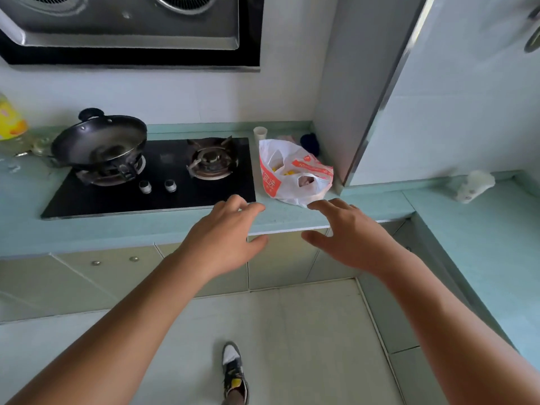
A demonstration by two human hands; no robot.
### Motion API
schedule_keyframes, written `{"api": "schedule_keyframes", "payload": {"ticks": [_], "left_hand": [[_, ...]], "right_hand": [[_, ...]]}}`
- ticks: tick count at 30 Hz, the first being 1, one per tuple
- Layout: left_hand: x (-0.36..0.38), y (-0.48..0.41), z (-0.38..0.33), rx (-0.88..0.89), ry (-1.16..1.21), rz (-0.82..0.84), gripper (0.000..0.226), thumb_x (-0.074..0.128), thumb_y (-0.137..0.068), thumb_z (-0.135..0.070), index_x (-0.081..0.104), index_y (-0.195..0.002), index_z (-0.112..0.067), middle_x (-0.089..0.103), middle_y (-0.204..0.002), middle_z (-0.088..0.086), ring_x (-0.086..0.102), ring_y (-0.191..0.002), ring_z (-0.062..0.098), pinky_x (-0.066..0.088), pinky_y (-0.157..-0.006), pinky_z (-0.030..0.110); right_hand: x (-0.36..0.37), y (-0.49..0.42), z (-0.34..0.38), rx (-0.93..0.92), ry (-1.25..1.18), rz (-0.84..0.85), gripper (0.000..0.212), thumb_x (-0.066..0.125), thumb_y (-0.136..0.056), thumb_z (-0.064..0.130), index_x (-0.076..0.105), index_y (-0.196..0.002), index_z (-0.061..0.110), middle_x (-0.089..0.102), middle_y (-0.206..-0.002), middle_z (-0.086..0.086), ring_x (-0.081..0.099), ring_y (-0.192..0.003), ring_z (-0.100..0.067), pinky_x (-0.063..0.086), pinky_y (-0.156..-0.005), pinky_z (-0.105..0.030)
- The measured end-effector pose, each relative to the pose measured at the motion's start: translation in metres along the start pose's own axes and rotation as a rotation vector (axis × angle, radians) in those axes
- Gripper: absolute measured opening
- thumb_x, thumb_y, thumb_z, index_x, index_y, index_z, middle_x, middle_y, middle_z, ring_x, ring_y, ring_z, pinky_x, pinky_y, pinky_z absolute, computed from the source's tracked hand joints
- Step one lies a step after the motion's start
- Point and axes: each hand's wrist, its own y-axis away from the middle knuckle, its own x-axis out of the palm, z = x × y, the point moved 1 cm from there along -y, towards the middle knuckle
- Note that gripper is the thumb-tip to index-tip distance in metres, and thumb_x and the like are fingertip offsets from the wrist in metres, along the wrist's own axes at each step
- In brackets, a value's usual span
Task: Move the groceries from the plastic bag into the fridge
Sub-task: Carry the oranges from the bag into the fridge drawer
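both hands (287,238) just short of plastic bag (292,173)

I am looking at two bare forearms (117,331) coming in from 7 and 5 o'clock, and the left hand (225,229) and right hand (353,235) are showing bare too. At 6 o'clock the person is wearing a low laced sneaker (233,372) in grey, white and black, with a yellow patch showing near the tongue.

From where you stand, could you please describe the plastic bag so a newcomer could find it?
Find the black gas hob set in the pale green counter. Just right of it, before the grey wall panel, lies the plastic bag. Unlike the plain white cup behind it, it is crumpled, white with orange-red print.
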Motion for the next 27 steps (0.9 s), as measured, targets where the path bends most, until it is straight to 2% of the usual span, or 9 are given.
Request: {"api": "schedule_keyframes", "payload": {"ticks": [6, 15, 21, 27], "left_hand": [[-0.004, -0.105, 0.035, 0.101, 0.000, 0.051, 0.058, 0.050, -0.094, -0.056, 0.035, -0.146, -0.035, 0.040, -0.134, -0.008, 0.042, -0.125, 0.015, 0.049, -0.092, 0.038], [0.016, -0.215, 0.060, 0.180, -0.006, 0.135, 0.051, 0.051, -0.094, -0.052, 0.040, -0.141, -0.037, 0.039, -0.136, -0.009, 0.041, -0.125, 0.016, 0.049, -0.092, 0.036], [0.046, -0.284, 0.062, 0.158, -0.018, 0.175, 0.054, 0.051, -0.095, -0.049, 0.039, -0.145, -0.032, 0.041, -0.136, -0.008, 0.044, -0.123, 0.017, 0.050, -0.090, 0.037], [0.077, -0.354, 0.061, 0.064, -0.026, 0.187, 0.047, 0.051, -0.095, -0.044, 0.045, -0.140, -0.030, 0.045, -0.132, -0.006, 0.047, -0.122, 0.020, 0.052, -0.085, 0.040]], "right_hand": [[-0.003, -0.089, -0.012, 0.091, 0.019, -0.017, 0.060, 0.054, -0.093, 0.059, 0.039, -0.146, 0.035, 0.049, -0.143, 0.003, 0.050, -0.127, -0.023, 0.049, -0.094, -0.042], [0.010, -0.168, -0.052, 0.204, -0.031, 0.005, 0.055, 0.053, -0.095, 0.057, 0.042, -0.144, 0.033, 0.051, -0.141, 0.003, 0.050, -0.126, -0.022, 0.050, -0.093, -0.044], [0.017, -0.230, -0.098, 0.177, -0.035, 0.037, 0.049, 0.052, -0.099, 0.047, 0.046, -0.143, 0.026, 0.051, -0.144, -0.001, 0.056, -0.120, -0.025, 0.049, -0.090, -0.039], [0.043, -0.316, -0.150, 0.077, -0.108, 0.114, 0.036, 0.052, -0.101, 0.035, 0.057, -0.132, 0.018, 0.061, -0.128, -0.008, 0.063, -0.102, -0.028, 0.049, -0.078, -0.033]]}}
